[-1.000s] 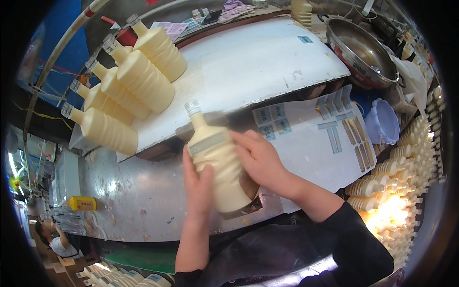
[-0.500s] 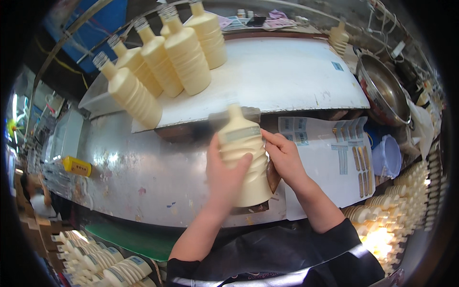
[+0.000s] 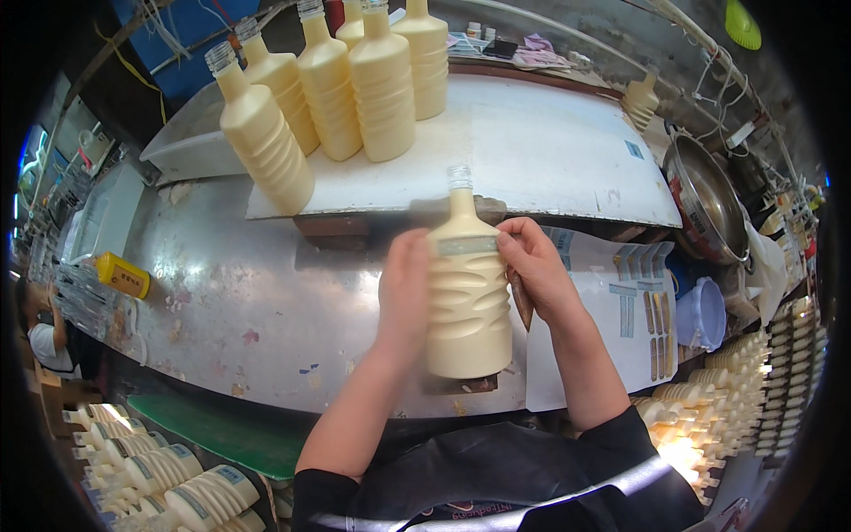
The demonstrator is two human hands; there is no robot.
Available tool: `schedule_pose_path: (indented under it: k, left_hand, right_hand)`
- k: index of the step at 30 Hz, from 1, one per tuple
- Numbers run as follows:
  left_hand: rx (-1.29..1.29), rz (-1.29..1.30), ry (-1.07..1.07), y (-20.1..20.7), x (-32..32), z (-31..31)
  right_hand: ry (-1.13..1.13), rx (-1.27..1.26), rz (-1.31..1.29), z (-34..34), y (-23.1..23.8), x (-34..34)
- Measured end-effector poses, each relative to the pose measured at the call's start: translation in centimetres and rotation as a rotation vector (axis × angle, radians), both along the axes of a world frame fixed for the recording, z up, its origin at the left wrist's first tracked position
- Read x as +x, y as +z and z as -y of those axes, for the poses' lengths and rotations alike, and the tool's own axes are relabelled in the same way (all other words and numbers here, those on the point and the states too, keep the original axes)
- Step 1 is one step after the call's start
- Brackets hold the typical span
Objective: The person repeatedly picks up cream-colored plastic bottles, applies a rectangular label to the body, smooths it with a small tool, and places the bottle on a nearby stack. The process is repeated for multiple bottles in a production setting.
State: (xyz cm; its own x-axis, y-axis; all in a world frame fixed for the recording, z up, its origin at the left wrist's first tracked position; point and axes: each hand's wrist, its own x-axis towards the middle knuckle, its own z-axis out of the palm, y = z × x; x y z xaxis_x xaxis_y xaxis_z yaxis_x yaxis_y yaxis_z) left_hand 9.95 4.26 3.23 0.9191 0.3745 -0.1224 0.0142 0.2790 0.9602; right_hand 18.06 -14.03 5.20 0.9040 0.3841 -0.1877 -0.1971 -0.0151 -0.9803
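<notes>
A cream bottle (image 3: 470, 301) with a rippled body and a clear neck is between a person's bare hands, above the near edge of a metal desk (image 3: 266, 310). Its neck points away from the person. A grey-green label (image 3: 470, 245) crosses its shoulder.

The left grip (image 3: 404, 279) is a blur along the bottle's left side; whether it grasps or only brushes it, I cannot tell. The right grip (image 3: 537, 266) is closed around a brown tool (image 3: 521, 306), whose pointed end sticks out below the fingers, while its thumb and forefinger meet the label's right end.

Beyond the hands, a raised white board (image 3: 541, 133) carries six similar bottles (image 3: 381, 102) clustered at its left end. A sheet (image 3: 576, 355) bearing blue-green labels and gold strips lies on the desk right of the right grip. Past the sheet are a pale violet bucket (image 3: 700, 315) and, farther back, a wide metal pan (image 3: 705, 195). A yellow container (image 3: 122, 276) lies at the desk's left end. Rows of cream bottles fill the lower left (image 3: 204, 492) and the right. At the far left edge, another person is partly visible.
</notes>
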Motion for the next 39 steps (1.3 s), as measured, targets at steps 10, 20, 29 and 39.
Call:
schedule_pose_path:
  k: [10,20,29,39]
  left_hand:
    - [0.05,0.04,0.053,0.1,0.7,1.0]
    - [-0.003,0.054,0.078,-0.9,0.9,0.9]
    - [-0.196,0.009,0.072,-0.2,1.1,0.8]
    - [-0.103,0.025,0.086,-0.3,1.2,0.9]
  right_hand:
    - [0.02,-0.014,0.025,0.1,-0.8,0.2]
    - [0.027,-0.042,0.06,-0.1,-0.8,0.2]
    - [0.015,-0.013,0.053,0.1,-1.1,0.4]
    - [0.026,-0.056,0.07,0.0,-0.9,0.3]
